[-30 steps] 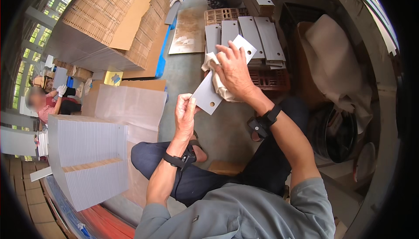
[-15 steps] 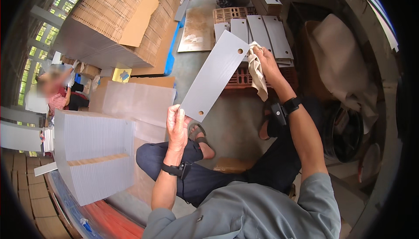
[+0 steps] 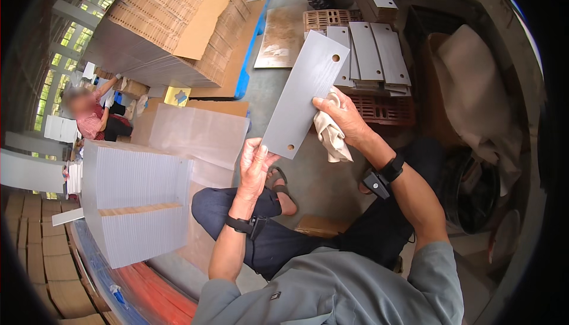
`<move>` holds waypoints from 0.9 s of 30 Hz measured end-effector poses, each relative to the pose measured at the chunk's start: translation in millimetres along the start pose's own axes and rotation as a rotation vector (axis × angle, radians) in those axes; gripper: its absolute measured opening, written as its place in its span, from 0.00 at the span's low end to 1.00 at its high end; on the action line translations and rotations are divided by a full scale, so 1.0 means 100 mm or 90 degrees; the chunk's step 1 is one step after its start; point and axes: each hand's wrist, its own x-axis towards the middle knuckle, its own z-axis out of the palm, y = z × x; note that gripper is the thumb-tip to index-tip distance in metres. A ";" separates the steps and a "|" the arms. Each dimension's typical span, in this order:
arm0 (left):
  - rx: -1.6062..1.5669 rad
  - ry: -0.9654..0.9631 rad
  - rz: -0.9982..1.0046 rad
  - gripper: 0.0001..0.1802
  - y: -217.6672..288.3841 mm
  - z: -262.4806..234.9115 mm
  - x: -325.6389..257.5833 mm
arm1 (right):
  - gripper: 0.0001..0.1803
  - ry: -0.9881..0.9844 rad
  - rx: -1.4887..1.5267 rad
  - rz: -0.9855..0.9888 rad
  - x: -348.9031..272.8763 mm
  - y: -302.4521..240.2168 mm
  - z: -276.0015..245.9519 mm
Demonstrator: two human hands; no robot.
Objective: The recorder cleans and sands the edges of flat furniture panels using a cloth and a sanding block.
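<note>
The gray plate (image 3: 305, 91) has swung up long and flat since a moment ago, so its whole face now shows for wiping. The left hand (image 3: 256, 162) pinches its bottom corner. The right hand (image 3: 344, 117) clutches a white rag (image 3: 332, 138) against its right edge. More plates (image 3: 376, 52) lie on the red crate (image 3: 385, 108) behind, with open floor (image 3: 320, 182) below.

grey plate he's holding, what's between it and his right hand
A crumpled pale cloth lies between the grey plate and the right hand, pressed against the plate's edge. The left hand grips the plate's lower end bare. This shows in the head view.
</note>
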 end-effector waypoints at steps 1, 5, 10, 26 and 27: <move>0.046 -0.050 -0.050 0.17 0.05 -0.05 0.01 | 0.24 -0.002 0.001 0.001 -0.01 -0.03 -0.03; 0.164 -0.133 -0.106 0.41 0.43 -0.09 0.20 | 0.25 -0.016 -0.001 -0.010 -0.09 -0.21 -0.06; -0.035 -0.285 -0.222 0.49 0.42 0.20 0.38 | 0.26 -0.090 -0.049 0.002 -0.04 -0.12 0.00; -0.098 -0.188 -0.192 0.50 0.12 0.67 0.37 | 0.36 0.186 -0.664 -0.320 -0.17 -0.25 0.33; -0.096 -0.156 -0.195 0.50 0.15 0.74 0.37 | 0.38 0.185 -0.674 -0.323 -0.18 -0.23 0.35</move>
